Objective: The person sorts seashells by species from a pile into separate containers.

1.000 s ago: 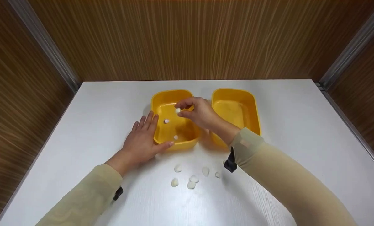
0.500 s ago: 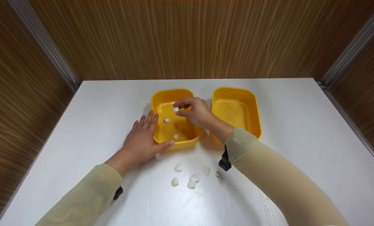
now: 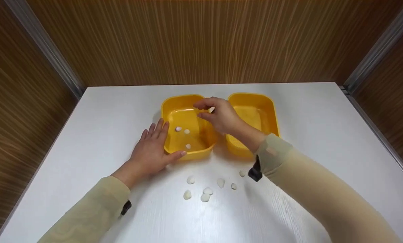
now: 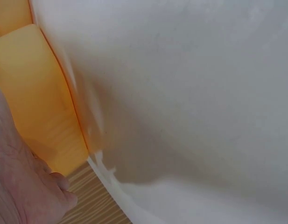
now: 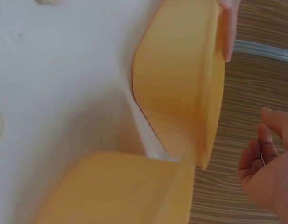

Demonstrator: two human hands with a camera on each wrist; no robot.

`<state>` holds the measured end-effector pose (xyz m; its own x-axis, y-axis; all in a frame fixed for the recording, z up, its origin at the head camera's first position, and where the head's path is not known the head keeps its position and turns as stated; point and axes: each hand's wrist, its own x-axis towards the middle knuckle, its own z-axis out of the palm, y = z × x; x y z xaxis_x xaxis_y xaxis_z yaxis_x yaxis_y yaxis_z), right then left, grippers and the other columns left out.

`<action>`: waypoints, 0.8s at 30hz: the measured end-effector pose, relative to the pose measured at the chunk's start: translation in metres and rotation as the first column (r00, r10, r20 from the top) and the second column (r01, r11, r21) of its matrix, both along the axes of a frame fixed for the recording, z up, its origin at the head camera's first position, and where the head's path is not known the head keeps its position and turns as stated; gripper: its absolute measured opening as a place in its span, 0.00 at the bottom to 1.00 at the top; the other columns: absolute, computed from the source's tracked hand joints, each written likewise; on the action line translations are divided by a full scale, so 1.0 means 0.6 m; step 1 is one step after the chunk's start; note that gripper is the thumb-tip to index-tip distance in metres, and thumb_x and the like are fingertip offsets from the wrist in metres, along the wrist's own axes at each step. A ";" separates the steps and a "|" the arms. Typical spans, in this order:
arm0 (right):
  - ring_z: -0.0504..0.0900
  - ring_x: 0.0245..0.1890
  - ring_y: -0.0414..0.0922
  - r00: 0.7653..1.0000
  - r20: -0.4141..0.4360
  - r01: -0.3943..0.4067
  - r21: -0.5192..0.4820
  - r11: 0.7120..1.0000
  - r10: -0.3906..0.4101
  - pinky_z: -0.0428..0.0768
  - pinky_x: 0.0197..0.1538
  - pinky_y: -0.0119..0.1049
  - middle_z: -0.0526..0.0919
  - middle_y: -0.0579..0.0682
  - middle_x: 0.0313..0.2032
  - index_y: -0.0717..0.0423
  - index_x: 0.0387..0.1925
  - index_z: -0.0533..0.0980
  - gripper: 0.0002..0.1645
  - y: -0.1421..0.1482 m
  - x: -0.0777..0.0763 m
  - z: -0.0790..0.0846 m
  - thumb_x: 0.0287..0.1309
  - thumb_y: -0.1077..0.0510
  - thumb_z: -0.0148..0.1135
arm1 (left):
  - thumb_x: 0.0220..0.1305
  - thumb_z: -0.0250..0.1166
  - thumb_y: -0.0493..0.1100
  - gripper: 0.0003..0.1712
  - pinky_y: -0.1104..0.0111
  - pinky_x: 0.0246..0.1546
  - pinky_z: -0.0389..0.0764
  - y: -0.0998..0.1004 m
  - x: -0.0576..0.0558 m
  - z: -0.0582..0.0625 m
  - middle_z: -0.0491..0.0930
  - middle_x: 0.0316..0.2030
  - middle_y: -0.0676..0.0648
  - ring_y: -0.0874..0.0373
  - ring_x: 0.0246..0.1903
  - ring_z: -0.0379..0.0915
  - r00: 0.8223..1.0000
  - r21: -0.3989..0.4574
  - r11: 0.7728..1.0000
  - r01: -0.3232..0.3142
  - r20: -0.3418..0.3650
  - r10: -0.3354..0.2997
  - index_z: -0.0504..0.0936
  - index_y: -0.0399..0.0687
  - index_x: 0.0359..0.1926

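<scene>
Two yellow plastic bins stand side by side on a white table. My left hand (image 3: 150,152) lies spread along the near left corner of the left bin (image 3: 194,156), its fingers straight and thumb at the front rim. Above that bin's right side is my right hand (image 3: 220,113), thumb and forefinger parted with nothing between them. Three small whitish lumps lie on the left bin's floor, one of them a rounded lump (image 3: 186,131) near the middle. In the right wrist view, my right hand (image 5: 270,172) appears beside the bin wall (image 5: 174,70), fingers loosely bent.
Several more pale lumps lie on the table in front of the bins, including one flat lump (image 3: 220,183). The right bin (image 3: 238,150) stands partly behind my right forearm. Wood-grained panels (image 3: 201,44) enclose the table at the back and sides.
The small white lump my right hand pinched now lies in the left bin beside another lump. The right hand has parted its fingers and moved slightly right; my left hand stayed put.
</scene>
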<state>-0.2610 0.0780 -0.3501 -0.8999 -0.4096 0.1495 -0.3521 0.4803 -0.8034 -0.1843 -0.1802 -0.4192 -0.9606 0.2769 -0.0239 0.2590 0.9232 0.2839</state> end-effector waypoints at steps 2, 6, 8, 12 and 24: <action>0.79 0.55 0.48 0.999 -0.029 -0.018 0.008 1.000 0.018 0.82 0.57 0.40 0.86 0.50 0.54 0.55 0.57 0.86 0.15 0.014 0.012 0.011 0.71 0.63 0.68 | 0.63 0.46 0.88 0.71 0.45 0.81 0.36 -0.001 -0.001 0.000 0.33 0.86 0.42 0.39 0.83 0.33 1.000 0.004 1.000 -0.002 0.000 0.002 0.39 0.43 0.86; 0.81 0.51 0.47 0.994 -0.084 -0.061 0.035 0.998 0.064 0.83 0.55 0.41 0.88 0.47 0.51 0.54 0.55 0.87 0.14 0.047 0.043 0.029 0.71 0.63 0.68 | 0.64 0.47 0.87 0.70 0.45 0.81 0.36 -0.004 -0.003 -0.001 0.33 0.86 0.42 0.39 0.83 0.33 1.000 0.007 1.000 -0.004 0.005 0.004 0.38 0.44 0.86; 0.81 0.49 0.46 0.991 -0.107 -0.081 0.046 0.996 0.086 0.83 0.55 0.42 0.88 0.47 0.50 0.53 0.54 0.87 0.13 0.064 0.060 0.034 0.71 0.63 0.69 | 0.65 0.48 0.86 0.69 0.45 0.81 0.36 -0.005 -0.003 -0.001 0.34 0.86 0.42 0.39 0.83 0.33 1.000 0.011 1.000 -0.005 0.006 0.005 0.39 0.44 0.86; 0.82 0.45 0.45 0.980 -0.150 -0.124 0.054 0.991 0.131 0.84 0.51 0.41 0.89 0.46 0.47 0.53 0.52 0.88 0.13 0.094 0.094 0.030 0.68 0.63 0.71 | 0.65 0.48 0.86 0.70 0.45 0.81 0.37 -0.011 -0.003 -0.003 0.35 0.86 0.41 0.38 0.83 0.34 1.000 0.013 1.000 -0.002 -0.006 0.003 0.39 0.42 0.86; 0.83 0.40 0.43 0.978 -0.084 -0.187 0.030 0.982 0.189 0.83 0.44 0.33 0.89 0.43 0.42 0.51 0.49 0.89 0.11 0.162 0.171 -0.040 0.66 0.62 0.74 | 0.61 0.43 0.90 0.73 0.45 0.81 0.37 -0.027 0.001 -0.002 0.34 0.85 0.41 0.38 0.83 0.33 1.000 0.007 1.000 -0.008 -0.003 0.008 0.38 0.41 0.86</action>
